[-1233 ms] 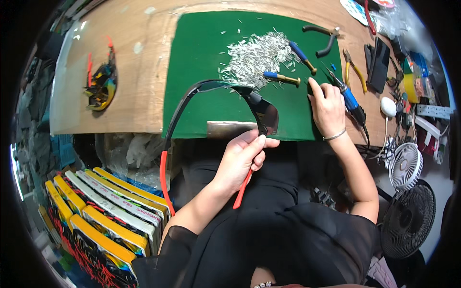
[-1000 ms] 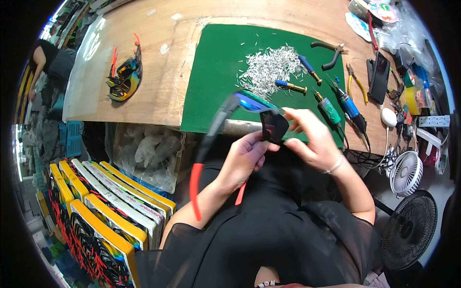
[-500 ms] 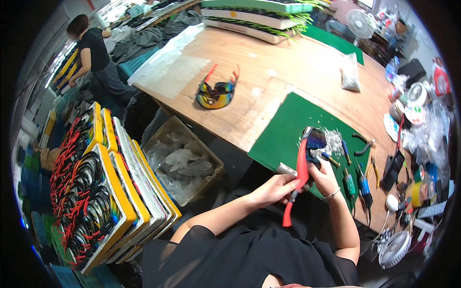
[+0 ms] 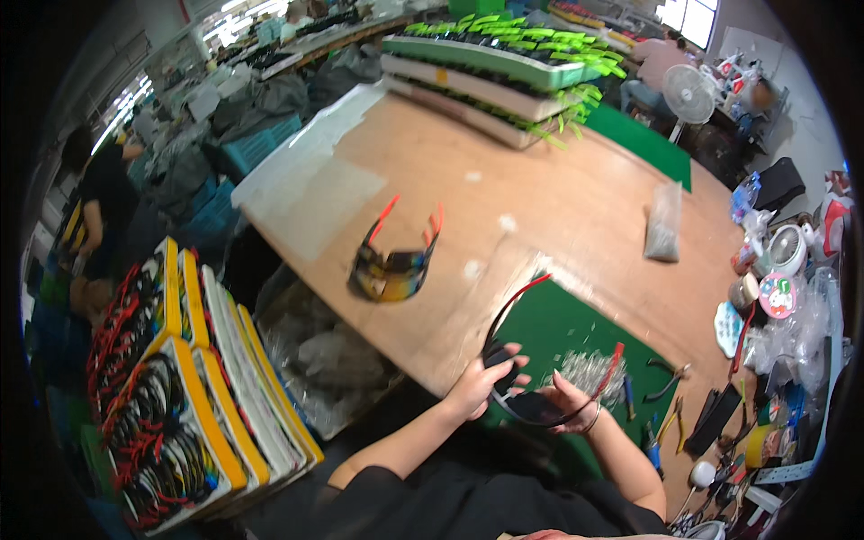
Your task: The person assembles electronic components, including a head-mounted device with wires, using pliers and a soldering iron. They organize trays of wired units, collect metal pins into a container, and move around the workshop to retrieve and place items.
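A pair of dark sunglasses [image 4: 533, 408] with red-tipped temples spread apart is held between my hands, above the near part of the green mat [image 4: 549, 319]. My left hand [image 4: 475, 387] grips one side of the frame, beside a lens. My right hand [image 4: 576, 405] holds the other side near the temple, its thumb raised along it. On the mat just beyond lies a pile of small shiny pieces [image 4: 585, 369], too small to name. A blue-handled tool [image 4: 628, 396] lies beside the pile. Farther left, several sunglasses [image 4: 389, 274] with mirrored lenses and red tips stand grouped on the wooden table [image 4: 450, 207].
Pliers [image 4: 664, 378] and yellow-handled pliers [image 4: 673, 423] lie at the right. A bag of small parts [image 4: 663, 225] rests farther back. Trays with green-tipped glasses [image 4: 504, 67] are stacked at the far edge. Yellow-edged trays of glasses [image 4: 211, 414] stand left, beside a bin of plastic bags [image 4: 324, 360].
The sunglasses, earlier upright with one red temple toward me, are now turned with temples spread away from me. My left hand has moved left. The view has tilted up.
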`<state>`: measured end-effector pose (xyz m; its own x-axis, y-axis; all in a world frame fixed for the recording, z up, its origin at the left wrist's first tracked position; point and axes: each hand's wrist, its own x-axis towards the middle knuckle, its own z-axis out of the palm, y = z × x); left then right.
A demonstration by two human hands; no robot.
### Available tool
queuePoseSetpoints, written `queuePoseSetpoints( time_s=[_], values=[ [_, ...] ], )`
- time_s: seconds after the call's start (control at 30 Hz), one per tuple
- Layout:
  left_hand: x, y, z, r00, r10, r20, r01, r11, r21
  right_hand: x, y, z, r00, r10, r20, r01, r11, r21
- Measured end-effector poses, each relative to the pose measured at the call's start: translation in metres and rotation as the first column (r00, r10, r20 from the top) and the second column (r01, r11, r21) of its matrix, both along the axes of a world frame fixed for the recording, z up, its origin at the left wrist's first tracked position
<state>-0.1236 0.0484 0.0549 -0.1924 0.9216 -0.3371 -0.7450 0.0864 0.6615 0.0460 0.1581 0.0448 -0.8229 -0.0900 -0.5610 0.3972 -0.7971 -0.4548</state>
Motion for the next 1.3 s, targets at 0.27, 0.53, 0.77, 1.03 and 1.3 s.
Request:
queuePoseSetpoints(
  time_s=[0.27, 0.53, 0.77, 1.03, 1.3],
  values=[
    [-0.061, 0.003, 0.065, 0.854, 0.410, -0.321, -0.449, 0.892, -0.054, -0.004, 0.039, 0.049, 0.993, -0.116, -0.026, 0.118, 0.948, 0.294],
    [-0.024, -0.001, 0.117, -0.071, 0.034, -0.997, -0.457, 0.887, 0.063, -0.064, 0.004, 0.086, 0.970, -0.010, -0.241, 0.090, 0.942, 0.323],
    [-0.026, -0.012, 0.117, -0.476, 0.074, -0.876, -0.128, 0.980, 0.152, -0.085, -0.009, 0.112, 0.979, 0.013, -0.204, 0.099, 0.842, 0.530],
    [-0.068, -0.051, 0.128, -0.310, 0.120, -0.943, -0.085, 0.985, 0.153, -0.142, -0.032, 0.126, 0.961, -0.124, -0.246, 0.234, 0.837, 0.494],
    [-0.114, -0.099, 0.120, 0.072, 0.289, -0.955, -0.129, 0.952, 0.279, -0.192, -0.056, 0.153, 0.961, 0.033, -0.275, 0.087, 0.907, 0.413]
  ],
)
